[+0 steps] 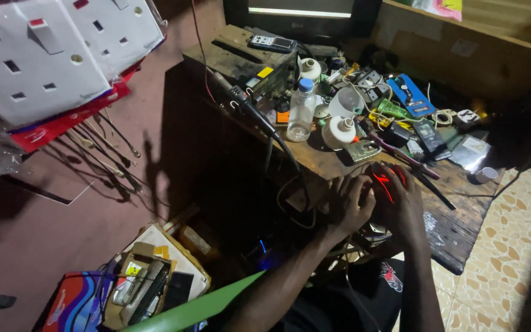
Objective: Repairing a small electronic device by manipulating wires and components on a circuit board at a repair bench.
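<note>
The bench (456, 237) is a dark, scarred wooden top, crowded along its far side and bare only toward the near right corner. At its far left corner sits a big olive-drab metal box (236, 58) with a dark remote control (271, 43) lying on top. Off to the left, clear of the bench, white wall-socket plates (38, 58) hang in their packets, and down on the floor by the bench's left side stands an open cardboard box (155, 280) stuffed with odds and ends.

Near the middle of the bench, just right of the metal box, a clear plastic bottle (302, 110) with a blue cap stands upright. Beside it lies a white bulb (339, 132), and toward the far right edge a blue flat tool card (410, 95) rests among plugs and wires.

At the near edge the two hands are pressed together. The left hand (350, 203) and the right hand (404, 200) are both cupped over a small device with a glowing red light (383, 181), fingers wrapped round it so closely I cannot tell its shape. It sits at the near edge, just in front of the bulb.
</note>
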